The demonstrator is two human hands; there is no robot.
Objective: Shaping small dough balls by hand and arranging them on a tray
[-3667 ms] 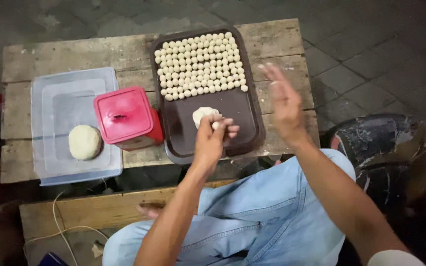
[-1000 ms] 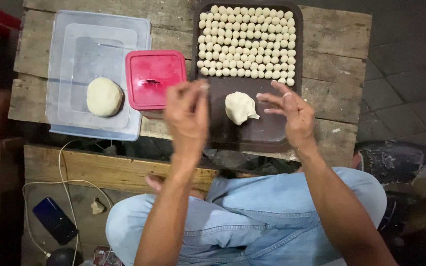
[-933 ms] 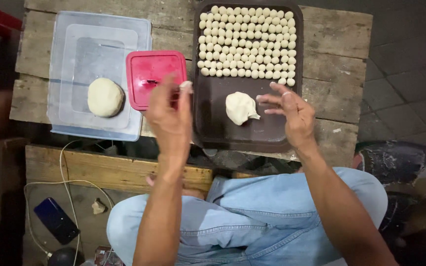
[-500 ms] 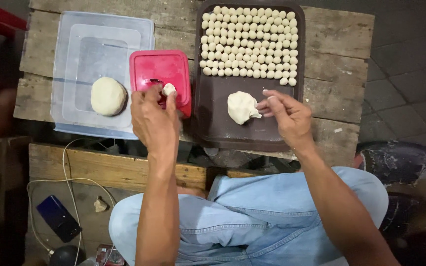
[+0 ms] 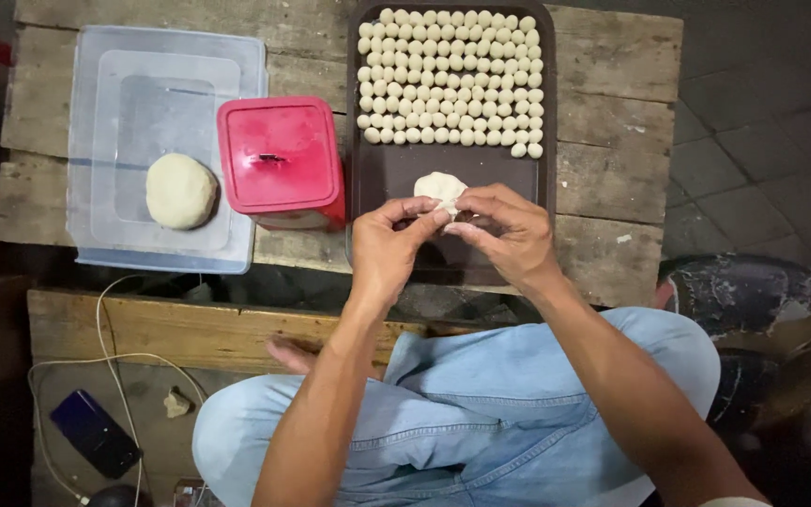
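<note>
A dark brown tray [image 5: 396,178] lies on a worn wooden table [image 5: 612,178]. Several rows of small white dough balls [image 5: 450,80] fill its far half. A lump of white dough [image 5: 437,185] rests in its near half. My left hand [image 5: 389,249] and my right hand [image 5: 502,230] meet over the lump, and both sets of fingertips pinch its near edge.
A red lidded box [image 5: 279,160] stands left of the tray. Further left a clear plastic lid [image 5: 133,84] carries a round dough ball [image 5: 180,191]. A lower wooden bench [image 5: 171,324], a cable and a dark phone [image 5: 94,433] are below. My jeans fill the foreground.
My left hand has swung from the red box back to the tray. Both hands now pinch the dough lump; earlier the right hand hovered beside it.
</note>
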